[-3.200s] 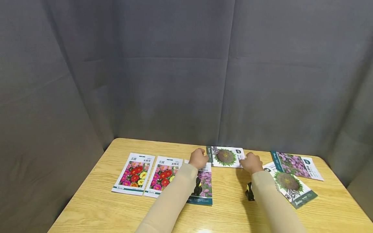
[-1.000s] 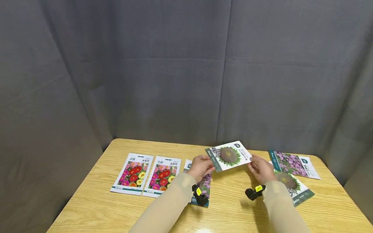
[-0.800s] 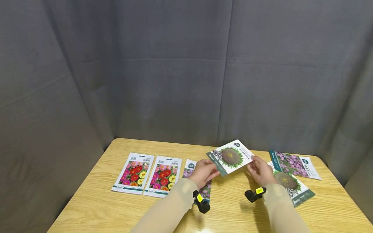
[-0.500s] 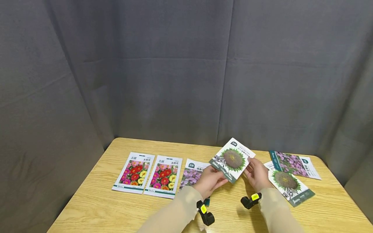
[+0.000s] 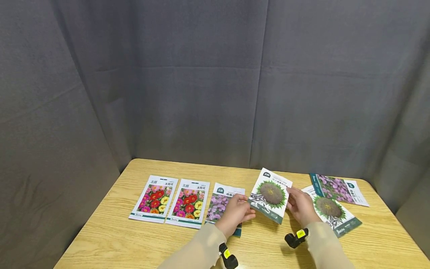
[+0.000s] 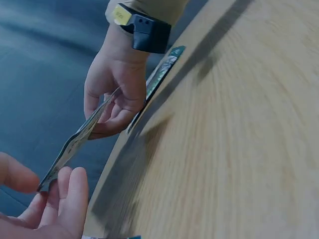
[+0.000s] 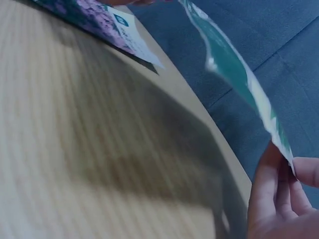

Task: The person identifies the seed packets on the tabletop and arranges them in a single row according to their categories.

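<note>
In the head view a seed packet [image 5: 270, 194] with a green-fringed brown flower head is held tilted above the table, its top toward the back. My left hand [image 5: 236, 213] pinches its lower left edge, thumb on one face and fingers on the other in the left wrist view. My right hand [image 5: 302, 205] grips the right edge between thumb and fingers, as the right wrist view shows. Under my left hand lies a purple-flower seed packet [image 5: 216, 205], partly covered. Beside my right hand lies another packet with the brown flower head [image 5: 330, 209].
Two seed packets with red and yellow flowers [image 5: 154, 200] [image 5: 189, 203] lie side by side on the left of the wooden table [image 5: 111, 209]. Another purple-flower packet [image 5: 337, 188] lies sideways at the right, overlapping the brown-flower one. Grey curtain [image 5: 195, 112] hangs behind.
Both hands lifted the brown-flower packet off the back of the table, where it lay sideways. They brought it nearer and turned it so its top points away.
</note>
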{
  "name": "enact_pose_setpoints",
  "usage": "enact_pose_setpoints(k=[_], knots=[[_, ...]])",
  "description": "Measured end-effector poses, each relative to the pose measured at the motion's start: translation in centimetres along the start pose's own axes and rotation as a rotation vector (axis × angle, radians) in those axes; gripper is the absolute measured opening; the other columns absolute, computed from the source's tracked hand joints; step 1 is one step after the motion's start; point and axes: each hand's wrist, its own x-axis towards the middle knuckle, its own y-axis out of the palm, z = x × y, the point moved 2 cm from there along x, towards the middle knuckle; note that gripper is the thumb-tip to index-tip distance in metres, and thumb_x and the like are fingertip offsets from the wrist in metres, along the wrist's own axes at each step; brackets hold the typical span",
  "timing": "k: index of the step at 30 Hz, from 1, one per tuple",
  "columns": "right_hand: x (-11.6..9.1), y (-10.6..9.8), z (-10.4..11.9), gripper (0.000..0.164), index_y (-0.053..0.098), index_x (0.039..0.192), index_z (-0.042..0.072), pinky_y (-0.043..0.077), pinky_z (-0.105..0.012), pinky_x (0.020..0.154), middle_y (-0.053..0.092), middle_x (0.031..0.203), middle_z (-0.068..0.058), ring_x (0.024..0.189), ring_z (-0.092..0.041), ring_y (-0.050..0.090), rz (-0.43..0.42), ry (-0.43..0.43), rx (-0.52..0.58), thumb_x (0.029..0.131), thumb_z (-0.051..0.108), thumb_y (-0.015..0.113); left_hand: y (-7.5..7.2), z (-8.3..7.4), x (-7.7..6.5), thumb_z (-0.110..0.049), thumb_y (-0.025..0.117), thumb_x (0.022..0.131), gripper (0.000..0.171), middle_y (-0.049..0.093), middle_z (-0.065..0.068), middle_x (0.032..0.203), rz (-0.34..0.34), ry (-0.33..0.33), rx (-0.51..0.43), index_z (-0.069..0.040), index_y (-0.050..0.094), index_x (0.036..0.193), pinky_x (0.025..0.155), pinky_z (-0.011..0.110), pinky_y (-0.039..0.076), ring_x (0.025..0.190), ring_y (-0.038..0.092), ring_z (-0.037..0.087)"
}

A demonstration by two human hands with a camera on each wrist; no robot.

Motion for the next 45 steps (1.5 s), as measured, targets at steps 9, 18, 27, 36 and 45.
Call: enact_pose_setpoints(k=[9,18,27,36,45], knots=[[-0.5,-0.3,-1.4,0.058,0.04,0.149,-0.002,0.051,-0.021,0.069,0.056,0.1,0.007,0.081,-0.004,0.054,-0.004,-0.004,-0.332,0.103,0.029,0.06,-0.6,0.3,-1.4,0.005,0.064,0.091,0.024,0.056,0.005,0.087,-0.016,0.12,0.32,0.006,0.059,0.114,0.065,0.03,0.06,0.066,0.063,0.014],[-0.7,-0.2,-1.3,0.047,0.052,0.134,-0.012,0.057,-0.025,0.07,0.062,0.102,-0.007,0.081,-0.01,0.06,0.006,-0.12,-0.559,0.102,0.021,0.06,-0.8,0.6,-2.2,0.003,0.069,0.088,0.03,0.068,0.005,0.077,0.006,0.197,0.666,0.007,0.062,0.116,0.053,0.024,0.05,0.056,0.063,0.011],[-0.9,0.9,-0.7,0.042,0.056,0.129,-0.016,0.06,-0.036,0.072,0.065,0.108,-0.024,0.079,-0.018,0.066,-0.024,-0.21,-0.74,0.1,0.014,0.062,-0.8,1.3,-1.9,0.002,0.068,0.09,0.028,0.065,0.004,0.079,-0.029,0.2,0.63,0.006,0.062,0.117,0.053,0.025,0.052,0.056,0.062,0.012],[-0.5,1.7,-1.1,0.044,0.055,0.133,-0.016,0.06,-0.036,0.072,0.065,0.108,-0.025,0.078,-0.02,0.063,-0.006,-0.212,-0.77,0.098,0.01,0.063,-1.2,0.9,-2.1,0.004,0.066,0.09,0.025,0.065,0.006,0.081,-0.064,0.175,0.575,0.007,0.061,0.115,0.052,0.025,0.052,0.057,0.064,0.014],[-0.3,2.1,-1.5,0.036,0.058,0.126,-0.017,0.056,-0.03,0.063,0.067,0.096,-0.019,0.07,-0.017,0.06,0.028,-0.215,-0.755,0.097,0.004,0.061,-2.1,0.5,-2.1,-0.001,0.068,0.091,0.005,0.063,-0.001,0.068,-0.066,0.213,0.741,0.0,0.065,0.094,0.053,0.026,0.049,0.054,0.058,0.008]])
